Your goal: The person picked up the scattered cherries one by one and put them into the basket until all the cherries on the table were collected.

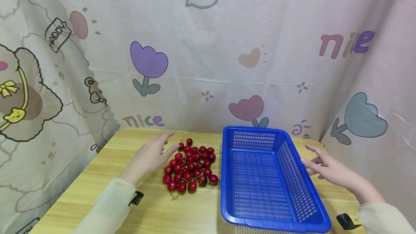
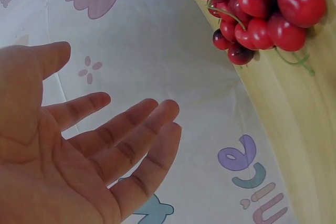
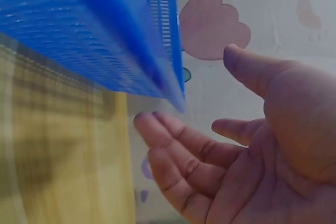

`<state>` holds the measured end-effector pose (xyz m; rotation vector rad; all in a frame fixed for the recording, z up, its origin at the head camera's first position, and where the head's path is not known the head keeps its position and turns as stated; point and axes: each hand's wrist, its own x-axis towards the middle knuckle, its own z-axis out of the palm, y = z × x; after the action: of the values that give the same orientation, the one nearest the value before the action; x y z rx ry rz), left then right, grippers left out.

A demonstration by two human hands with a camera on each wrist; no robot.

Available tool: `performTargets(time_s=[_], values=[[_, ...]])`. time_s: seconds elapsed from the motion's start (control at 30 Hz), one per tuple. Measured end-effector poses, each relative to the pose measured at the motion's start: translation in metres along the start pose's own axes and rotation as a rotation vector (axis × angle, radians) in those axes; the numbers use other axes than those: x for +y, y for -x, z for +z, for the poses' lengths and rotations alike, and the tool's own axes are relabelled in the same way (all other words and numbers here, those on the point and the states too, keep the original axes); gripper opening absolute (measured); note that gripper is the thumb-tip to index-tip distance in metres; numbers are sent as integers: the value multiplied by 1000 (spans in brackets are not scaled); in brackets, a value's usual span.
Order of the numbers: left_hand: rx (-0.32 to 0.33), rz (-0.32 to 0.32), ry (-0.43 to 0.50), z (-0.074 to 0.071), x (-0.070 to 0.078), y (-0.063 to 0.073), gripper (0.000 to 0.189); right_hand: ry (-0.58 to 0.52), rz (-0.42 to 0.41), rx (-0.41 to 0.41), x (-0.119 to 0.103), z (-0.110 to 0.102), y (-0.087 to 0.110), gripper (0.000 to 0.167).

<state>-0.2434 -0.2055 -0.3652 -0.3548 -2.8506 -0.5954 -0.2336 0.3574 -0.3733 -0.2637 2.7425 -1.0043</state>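
Observation:
A pile of dark red cherries (image 1: 190,167), some with green stems, lies on the wooden table left of a blue plastic basket (image 1: 228,183). The basket has mesh walls and nothing inside it. At the pile's left side is my left hand (image 1: 151,154), palm toward the cherries, its fingers loosely extended and holding nothing. In the left wrist view that hand (image 2: 100,145) stays apart from the cherries (image 2: 254,1). My right hand (image 1: 328,167) is beside the basket's right rim, fingers relaxed. The right wrist view shows this hand (image 3: 231,156) close to the basket wall (image 3: 105,30), gripping nothing.
The light wooden table (image 1: 152,208) ends at a printed white cloth (image 1: 201,64) hanging behind it and at both sides. Black bands with small devices (image 1: 136,198) sit on both wrists. The basket's long side runs front to back.

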Motion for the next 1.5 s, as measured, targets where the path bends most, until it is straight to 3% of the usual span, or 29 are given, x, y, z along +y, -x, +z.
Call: performTargets(time_s=[0.2,0.6,0.83,1.07,1.23,1.5], values=[[-22,2,38,5,-4,7,63,-84,27,-63,8,8,-2,79],[-63,-20,61,20,-10,21,61,-300,-35,-234,20,21,-6,83],[-81,-13,47,29,-9,27,50,-291,-53,-220,28,24,-9,84],[-104,-10,58,38,-7,34,46,-413,-5,-255,36,28,-10,83],[-113,-34,78,41,-9,35,46,-386,35,-245,37,30,-9,79],[-116,-13,81,47,-12,35,46,-495,69,-329,39,33,-12,78]])
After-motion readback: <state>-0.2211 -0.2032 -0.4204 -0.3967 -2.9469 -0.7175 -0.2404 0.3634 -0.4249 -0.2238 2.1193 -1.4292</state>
